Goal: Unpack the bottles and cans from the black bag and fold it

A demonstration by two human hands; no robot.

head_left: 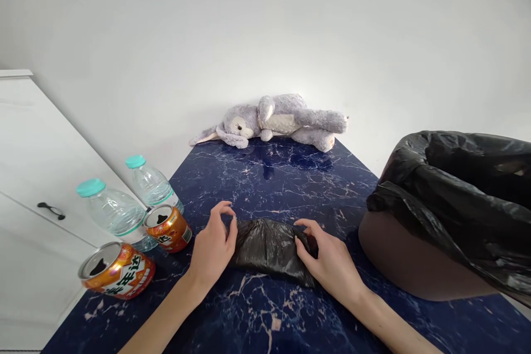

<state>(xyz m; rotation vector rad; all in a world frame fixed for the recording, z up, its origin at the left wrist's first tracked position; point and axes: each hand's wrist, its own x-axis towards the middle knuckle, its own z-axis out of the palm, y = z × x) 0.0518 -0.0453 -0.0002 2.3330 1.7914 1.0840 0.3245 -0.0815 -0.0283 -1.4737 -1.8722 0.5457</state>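
Observation:
A folded black plastic bag [267, 249] lies flat across the blue marbled tabletop, its surface creased and shiny. At its left end is my left hand [213, 246], thumb and fingers curled about the edge. My right hand [326, 254] holds the opposite end, with dark plastic showing between thumb and forefinger. Parts of both ends are hidden by my fingers.
Left of my hands stand two opened orange drink cans [128, 274] and two clear bottles [118, 213] with turquoise caps. A brown bin [406, 254] lined with a black bag [415, 177] is at the right. A plush rabbit [282, 116] lies against the wall; a white cabinet [33, 149] is left.

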